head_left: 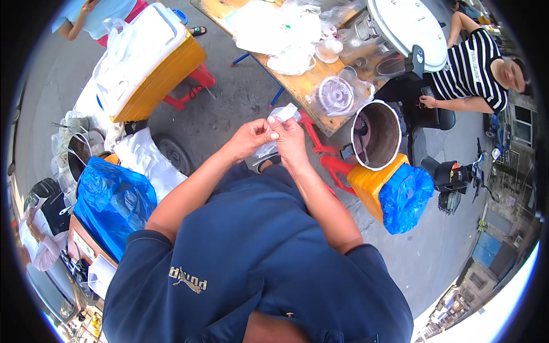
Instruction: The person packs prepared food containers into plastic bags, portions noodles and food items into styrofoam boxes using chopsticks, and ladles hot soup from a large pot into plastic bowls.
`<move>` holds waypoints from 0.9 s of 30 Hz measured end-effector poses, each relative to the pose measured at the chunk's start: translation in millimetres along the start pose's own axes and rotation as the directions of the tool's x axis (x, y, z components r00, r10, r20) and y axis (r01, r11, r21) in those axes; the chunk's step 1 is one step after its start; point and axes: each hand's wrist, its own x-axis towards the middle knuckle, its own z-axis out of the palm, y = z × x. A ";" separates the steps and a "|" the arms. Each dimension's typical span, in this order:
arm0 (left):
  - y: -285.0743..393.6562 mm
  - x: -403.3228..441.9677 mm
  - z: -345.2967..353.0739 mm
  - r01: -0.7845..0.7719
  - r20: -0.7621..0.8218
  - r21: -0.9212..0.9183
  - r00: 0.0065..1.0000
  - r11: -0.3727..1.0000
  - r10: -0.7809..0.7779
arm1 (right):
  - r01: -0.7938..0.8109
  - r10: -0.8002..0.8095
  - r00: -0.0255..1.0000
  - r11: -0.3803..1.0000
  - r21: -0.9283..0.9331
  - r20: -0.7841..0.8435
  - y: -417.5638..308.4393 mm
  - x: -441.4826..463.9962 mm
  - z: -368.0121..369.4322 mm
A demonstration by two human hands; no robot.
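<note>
In front of my chest, both hands pinch a thin, clear-white plastic bag (269, 151) that hangs below the fingers. My left hand (251, 139) is closed, its thumb and fingertips pressed on the bag's upper part. Against it, almost touching, my right hand (290, 140) is closed on the same bag. A whitish folded piece (285, 112) sticks up past the fingertips; whether it belongs to the bag I cannot tell.
A wooden table (269, 64) ahead carries plastic bags, clear cups (335, 95) and a large lidded pot (414, 31). Right stands an open metal bucket (376, 135) by a yellow crate (366, 188). Left are a white-lined yellow box (163, 80) and blue plastic sheeting (114, 197). People stand nearby.
</note>
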 end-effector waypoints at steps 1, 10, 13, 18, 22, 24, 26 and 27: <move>-3.6 5.4 -1.2 0.063 0.060 -0.031 0.996 0.998 -0.061 | 0.071 -0.072 0.997 0.997 -0.025 -0.022 -4.2 -3.3 -3.6; 23.3 44.0 -3.6 -0.064 -0.042 -0.684 0.998 0.727 0.048 | -0.215 0.114 0.975 0.680 -0.701 -0.188 42.3 -13.4 -203.4; 32.3 50.1 30.6 0.026 -0.097 -0.310 0.994 0.950 -0.059 | 0.087 -0.232 0.973 0.411 -0.907 -0.012 -48.2 -40.3 -162.5; 54.3 50.8 84.8 0.072 0.274 -0.059 0.960 0.996 -0.054 | 0.429 -0.399 0.873 0.352 -0.832 0.281 -90.7 -23.4 -128.4; 34.4 64.6 39.6 -0.199 0.141 0.952 0.960 0.235 0.240 | -0.159 0.250 0.952 0.899 -0.409 0.179 -52.5 7.7 -165.1; 21.8 68.6 4.8 0.051 -0.058 0.963 0.998 0.264 0.019 | -0.265 0.264 0.954 0.964 -0.007 0.142 -44.9 3.1 -174.4; 11.7 66.1 -16.8 0.251 -0.072 0.516 0.965 0.819 -0.250 | -0.324 0.319 0.943 0.945 0.046 0.094 -43.3 0.1 -185.6; 10.5 66.3 -21.2 0.458 0.087 -0.192 0.889 0.868 -0.450 | -0.364 0.362 0.929 0.931 0.022 0.073 -44.7 -0.6 -191.4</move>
